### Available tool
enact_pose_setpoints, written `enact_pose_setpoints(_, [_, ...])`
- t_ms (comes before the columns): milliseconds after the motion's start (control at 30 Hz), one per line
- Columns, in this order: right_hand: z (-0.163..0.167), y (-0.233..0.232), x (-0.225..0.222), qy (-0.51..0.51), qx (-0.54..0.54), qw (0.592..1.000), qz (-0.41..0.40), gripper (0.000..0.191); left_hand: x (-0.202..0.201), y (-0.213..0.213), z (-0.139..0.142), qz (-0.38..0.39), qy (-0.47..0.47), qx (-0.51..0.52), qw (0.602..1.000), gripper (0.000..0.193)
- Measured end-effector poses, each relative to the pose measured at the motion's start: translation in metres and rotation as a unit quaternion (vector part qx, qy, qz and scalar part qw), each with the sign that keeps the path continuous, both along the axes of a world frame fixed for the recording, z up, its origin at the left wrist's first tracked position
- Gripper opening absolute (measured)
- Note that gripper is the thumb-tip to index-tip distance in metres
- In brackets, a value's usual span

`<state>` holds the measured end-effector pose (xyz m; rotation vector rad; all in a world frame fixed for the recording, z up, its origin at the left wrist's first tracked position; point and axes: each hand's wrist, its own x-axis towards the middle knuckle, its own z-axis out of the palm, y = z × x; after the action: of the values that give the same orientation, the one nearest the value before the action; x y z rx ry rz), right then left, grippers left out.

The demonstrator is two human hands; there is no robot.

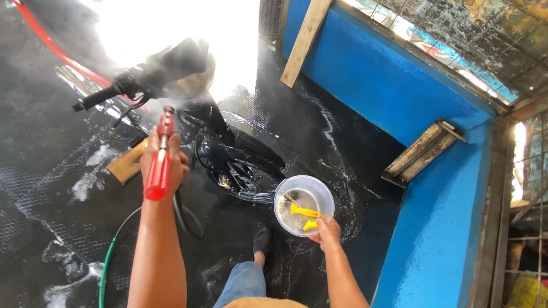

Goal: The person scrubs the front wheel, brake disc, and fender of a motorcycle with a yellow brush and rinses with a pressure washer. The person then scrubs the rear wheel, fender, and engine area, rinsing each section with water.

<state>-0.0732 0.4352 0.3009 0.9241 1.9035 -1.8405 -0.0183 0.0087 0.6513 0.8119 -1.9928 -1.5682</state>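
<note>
From up here I take the motorcycle (228,154) as my landmark: it stands on the wet black floor (51,228), its front wheel (245,177) turned toward me and its handlebar (108,94) reaching out to the left. My left hand (162,159) sits just in front of that handlebar, its grip wrapped fully closed around the red spray gun (160,165), whose nozzle points at the bike's front, where mist hangs. My right hand (328,231) is to the right of the front wheel, its grip pinched shut on the rim of a clear plastic bowl (304,205) that holds two yellow brushes (305,217) and some cloudy liquid. The risks I judge from here are several. The floor around the bike is soaked and streaked with foam, and my foot (261,242) is planted just beside the wheel, so a slip is likely if I shift weight fast. The green hose (108,262) curls on the floor behind the left arm and could catch an ankle. The bowl is held by one edge only; it might tip and spill. Spray bouncing off the bodywork could blow back, and the glare beyond the bike hides part of what the jet strikes. The blue wall (399,97) stands close on the right, leaving little room to step.
</note>
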Motion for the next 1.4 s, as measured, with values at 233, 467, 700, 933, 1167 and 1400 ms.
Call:
enact_pose_setpoints(233, [0.019,0.020,-0.089,0.009,0.052,0.998,0.044,0.036,-0.119,-0.001,-0.047,0.029,-0.025,0.078,0.996,0.060])
enact_pose_setpoints(467, [0.049,0.035,-0.191,0.021,0.097,0.994,0.040,0.043,-0.259,0.008,-0.064,0.047,-0.014,-0.114,0.992,0.072])
enact_pose_setpoints(700, [0.063,0.041,-0.276,0.025,0.063,0.995,0.067,0.048,-0.305,0.010,-0.053,0.100,-0.126,-0.232,0.959,0.064])
enact_pose_setpoints(933, [0.050,0.057,-0.369,0.036,0.030,0.977,0.207,0.038,-0.269,0.068,-0.087,0.122,-0.255,-0.161,0.945,0.049])
enact_pose_setpoints(1167, [0.079,0.078,-0.454,0.046,0.041,0.946,0.317,0.039,-0.295,0.152,-0.064,0.237,-0.238,-0.091,0.938,0.068])
enact_pose_setpoints(1400, [0.099,0.052,-0.516,0.035,0.069,0.920,0.383,0.043,-0.378,0.176,-0.056,0.272,-0.186,-0.103,0.938,0.074])
